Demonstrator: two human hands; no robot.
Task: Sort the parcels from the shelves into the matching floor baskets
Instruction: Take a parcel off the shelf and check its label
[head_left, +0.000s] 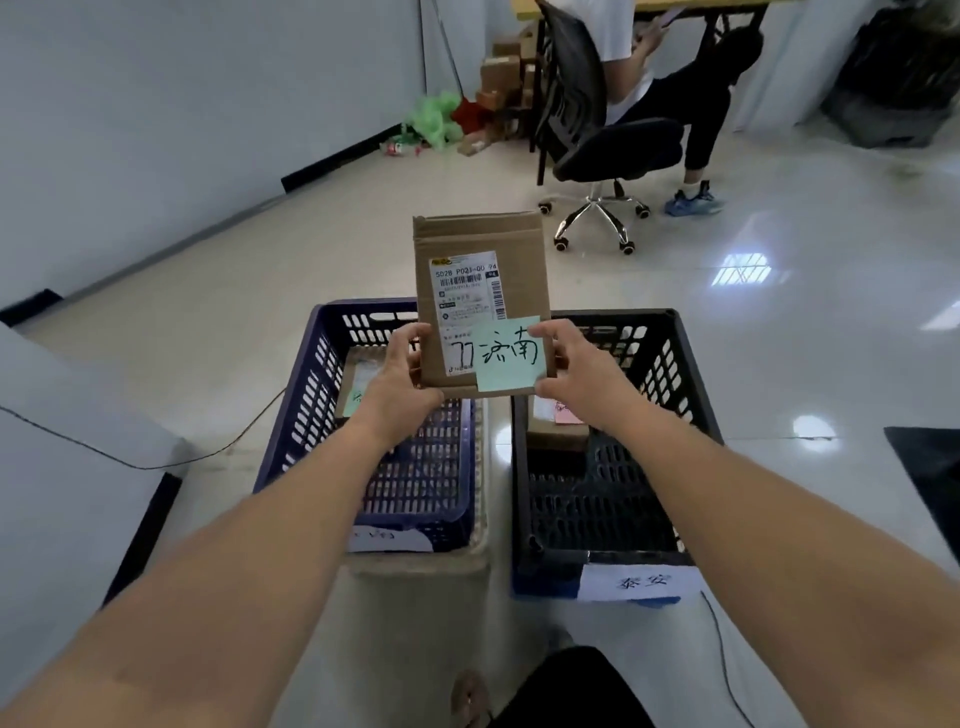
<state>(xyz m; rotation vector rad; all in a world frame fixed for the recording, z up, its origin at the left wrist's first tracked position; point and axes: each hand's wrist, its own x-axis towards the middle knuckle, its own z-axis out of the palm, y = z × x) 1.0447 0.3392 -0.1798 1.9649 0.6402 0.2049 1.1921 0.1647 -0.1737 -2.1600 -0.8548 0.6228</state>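
Both my forearms stretch forward; my left hand (402, 364) and right hand (576, 369) pinch the lower side edges of a parcel (480, 291), upright above the blue basket's (291, 415) far right corner. Black basket (691, 395) sits just right of it. I should read the green note (511, 353), choose the matching basket, then lower gently.

The bare left forearm (291, 519) comes in from seven o'clock and the bare right forearm (727, 499) from five o'clock, both stretched toward twelve. The left hand (402, 366) grips the nine o'clock edge of a flat brown cardboard parcel (478, 236). The right hand (576, 371) pinches its three o'clock edge with curled fingers.
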